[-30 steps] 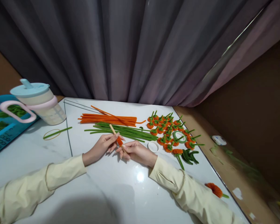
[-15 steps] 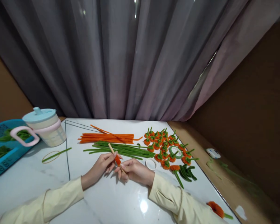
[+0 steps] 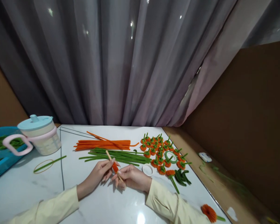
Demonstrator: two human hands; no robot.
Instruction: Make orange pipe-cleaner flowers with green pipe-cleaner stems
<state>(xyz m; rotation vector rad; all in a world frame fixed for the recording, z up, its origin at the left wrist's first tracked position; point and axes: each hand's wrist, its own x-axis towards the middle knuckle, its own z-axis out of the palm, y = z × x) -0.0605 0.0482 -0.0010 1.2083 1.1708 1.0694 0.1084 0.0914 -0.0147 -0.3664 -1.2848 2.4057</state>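
Note:
My left hand (image 3: pixel 98 175) pinches the upper part of a thin wooden stick (image 3: pixel 108 155), which is held at a slant. Around the stick's middle sits a tight orange pipe cleaner coil (image 3: pixel 115 168), between the fingers of both hands. My right hand (image 3: pixel 133 178) is closed on the lower part of the stick and coil. Just beyond the hands lie a bundle of green pipe cleaners (image 3: pixel 116 157) and a bundle of orange pipe cleaners (image 3: pixel 105 145).
Orange flowers with green stems (image 3: pixel 161 169) cluster at the right, beside a green tape roll (image 3: pixel 171 157), a white ring (image 3: pixel 147 169) and dark green curled pieces (image 3: pixel 182 177). A lidded cup (image 3: pixel 45 137) and blue basket (image 3: pixel 9 168) stand left. One larger flower (image 3: pixel 208 212) lies front right.
The camera view has tilted up and shifted slightly right, so the table appears lower and further left. Both hands keep their hold on the stick and coil, almost unchanged.

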